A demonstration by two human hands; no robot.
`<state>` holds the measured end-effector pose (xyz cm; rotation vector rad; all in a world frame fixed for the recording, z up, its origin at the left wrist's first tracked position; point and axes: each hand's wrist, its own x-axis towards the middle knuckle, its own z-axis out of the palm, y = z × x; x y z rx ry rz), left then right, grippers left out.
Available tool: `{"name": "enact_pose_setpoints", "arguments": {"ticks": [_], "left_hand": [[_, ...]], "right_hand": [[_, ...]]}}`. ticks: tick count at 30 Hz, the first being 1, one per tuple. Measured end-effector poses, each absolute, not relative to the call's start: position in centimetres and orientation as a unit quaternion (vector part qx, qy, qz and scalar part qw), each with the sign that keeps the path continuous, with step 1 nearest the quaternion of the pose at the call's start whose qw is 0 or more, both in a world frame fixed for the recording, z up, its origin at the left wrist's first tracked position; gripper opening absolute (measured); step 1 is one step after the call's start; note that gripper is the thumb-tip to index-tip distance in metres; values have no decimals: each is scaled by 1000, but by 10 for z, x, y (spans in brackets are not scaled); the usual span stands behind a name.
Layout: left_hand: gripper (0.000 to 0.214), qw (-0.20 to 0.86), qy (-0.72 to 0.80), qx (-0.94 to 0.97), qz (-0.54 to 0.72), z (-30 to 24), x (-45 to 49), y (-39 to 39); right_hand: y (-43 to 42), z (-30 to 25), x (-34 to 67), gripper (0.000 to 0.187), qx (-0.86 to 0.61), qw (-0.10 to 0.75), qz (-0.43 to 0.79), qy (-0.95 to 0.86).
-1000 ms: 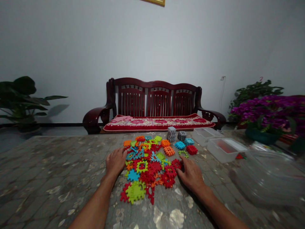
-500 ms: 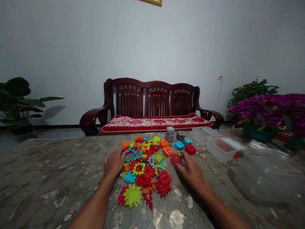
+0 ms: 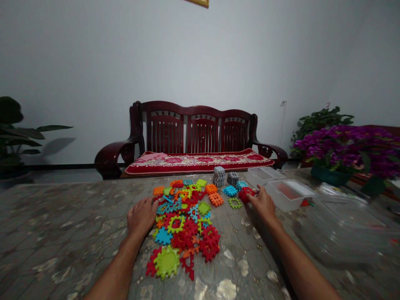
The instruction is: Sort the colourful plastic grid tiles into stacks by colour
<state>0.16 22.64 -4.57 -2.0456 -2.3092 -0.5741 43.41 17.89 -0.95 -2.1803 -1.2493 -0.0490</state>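
Observation:
A heap of coloured toothed plastic tiles (image 3: pixel 184 221) lies on the marble-patterned table (image 3: pixel 62 233). My left hand (image 3: pixel 141 216) rests flat at the heap's left edge, fingers touching the tiles. My right hand (image 3: pixel 262 202) has reached to the far right, fingers curled on a red tile stack (image 3: pixel 245 193). Beside that stack are a blue tile stack (image 3: pixel 230 191), a green frame tile (image 3: pixel 234 203) and two grey tile stacks (image 3: pixel 219 176).
Two clear plastic boxes (image 3: pixel 286 195) stand right of my right hand, one with red inside. A clear plastic bag (image 3: pixel 350 233) lies at the right. Purple flowers (image 3: pixel 343 148), a wooden bench (image 3: pixel 193 139) and a leafy plant (image 3: pixel 12 133) are beyond the table.
My right hand moved from the heap's right side, carrying a red tile away and forward to the red stack. The left hand stayed at the heap's left edge.

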Motion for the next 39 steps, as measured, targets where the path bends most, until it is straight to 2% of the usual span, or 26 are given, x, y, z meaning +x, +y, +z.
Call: {"name": "enact_pose_setpoints", "arguments": {"ticks": [14, 18, 24, 39], "left_hand": [[49, 4, -729, -655, -198, -50, -1, 229], [51, -2, -730, -657, -187, -50, -1, 229], [52, 2, -728, -657, -194, -50, -2, 229], [50, -1, -735, -653, -184, -49, 0, 228]], "right_hand": [[181, -21, 431, 68, -825, 280, -34, -489], [177, -21, 430, 80, -822, 285, -39, -491], [175, -23, 425, 94, -848, 241, -36, -472], [183, -27, 427, 86, -850, 205, -66, -481]]}}
